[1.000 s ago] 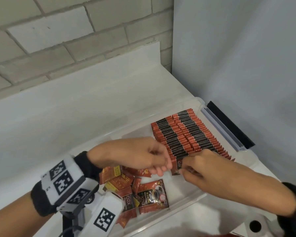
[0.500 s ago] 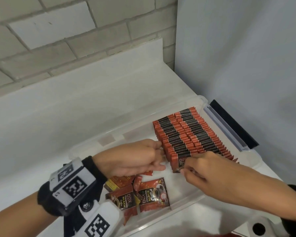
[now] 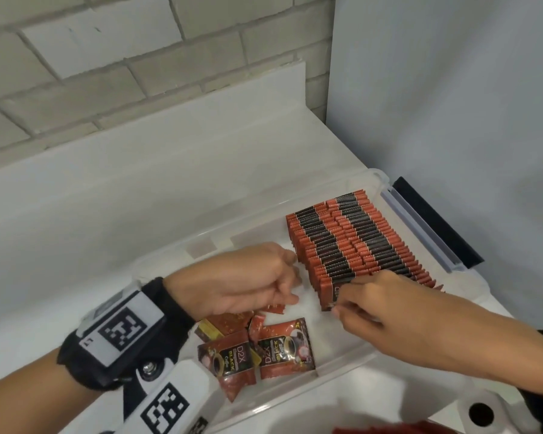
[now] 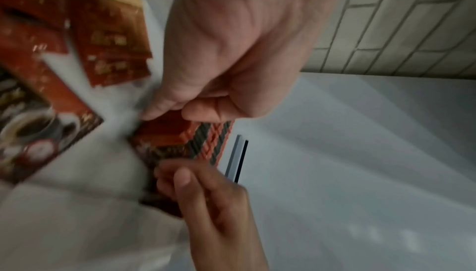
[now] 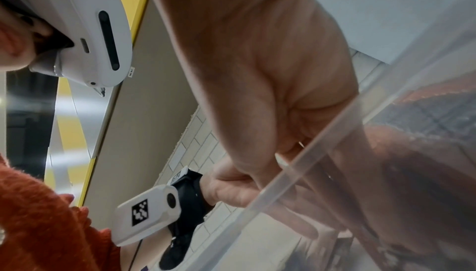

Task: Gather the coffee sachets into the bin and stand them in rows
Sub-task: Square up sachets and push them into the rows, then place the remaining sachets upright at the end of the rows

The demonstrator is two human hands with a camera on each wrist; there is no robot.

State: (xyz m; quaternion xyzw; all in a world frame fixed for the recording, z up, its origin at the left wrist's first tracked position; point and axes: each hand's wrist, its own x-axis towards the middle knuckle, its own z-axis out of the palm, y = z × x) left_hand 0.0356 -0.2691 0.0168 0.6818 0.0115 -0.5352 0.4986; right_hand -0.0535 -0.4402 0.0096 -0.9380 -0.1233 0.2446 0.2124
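- Pale brick wall [image 3: 107, 57] behind, white table [image 3: 138, 198] below, grey wall on the right.
- Sitting on the table: a clear bin [image 3: 470, 286] with see-through sides.
- Packed at the bin's far right end: two rows of standing sachets [image 3: 351, 242], red and black, side by side and touching.
- Lying flat in a small heap at the bin's near left end: loose sachets [image 3: 264, 349], with "BLACK" and a coffee cup on the front.
- Reaching into the bin from the right: right hand [image 3: 398, 311], fingertips [image 4: 180, 175] pinched on the front sachet [image 3: 334, 292] at the near end of the rows.
- Hanging over the loose heap, just beside the rows: left hand [image 3: 248, 280], fingers curled in, thumb against them; cannot tell from the blurry wrist view if anything is held.
- Strapped on the left wrist: a black band with a white tagged block [image 3: 119, 327].
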